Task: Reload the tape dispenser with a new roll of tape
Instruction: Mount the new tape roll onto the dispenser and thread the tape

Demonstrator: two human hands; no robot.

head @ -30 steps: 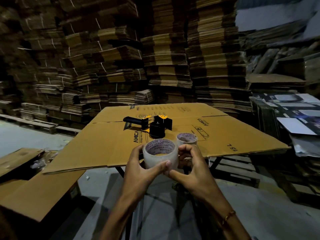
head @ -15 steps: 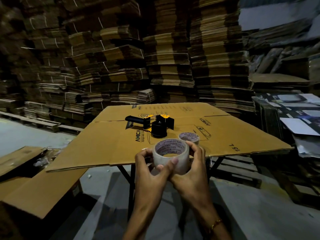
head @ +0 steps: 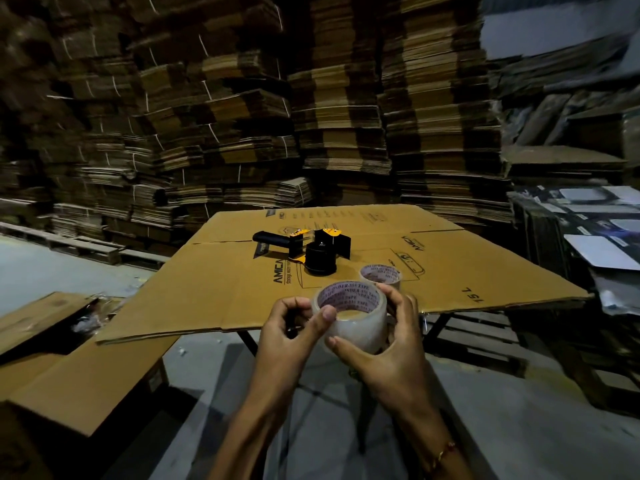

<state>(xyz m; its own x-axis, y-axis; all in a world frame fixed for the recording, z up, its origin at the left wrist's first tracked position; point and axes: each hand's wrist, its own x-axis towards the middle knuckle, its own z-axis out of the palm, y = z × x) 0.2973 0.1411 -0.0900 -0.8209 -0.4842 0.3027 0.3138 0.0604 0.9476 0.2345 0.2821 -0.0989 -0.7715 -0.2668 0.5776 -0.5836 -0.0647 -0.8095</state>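
We judge the step in hand to be the readying of the new roll: finding and lifting its loose end before it goes onto the dispenser, which is not yet loaded. Going from the left of the frame, the flattened brown corrugated cardboard sheet (head: pixel 214 299) that serves as a worktop reaches from the lower left toward the right edge, with tall stacks of folded cartons (head: pixel 242 116) filling the upper half behind it. At lower centre our left hand (head: pixel 291 337) has its fingers curled and its thumb tip pressed on the near upper rim of the clear packing tape roll with the white printed core (head: pixel 353 317), seemingly feeling for the tape's end (whether an end is already lifted we cannot tell). Up and a little left of the roll, in the middle of the frame, the black and orange hand-held tape dispenser (head: pixel 304 247) lies on its side on the sheet, handle to the left, its black hub bare and well apart from both hands. Just behind the held roll, an empty-looking cardboard tape core with printed lettering (head: pixel 381 274) stands on the sheet. To the right, our right hand (head: pixel 391 344) wraps the roll, thumb on its near face and fingers round the far side, holding it over the sheet's near edge. The next move calls for peeling the end free, then carrying the roll forward and up to that bare hub, with the sticky face set the right way.
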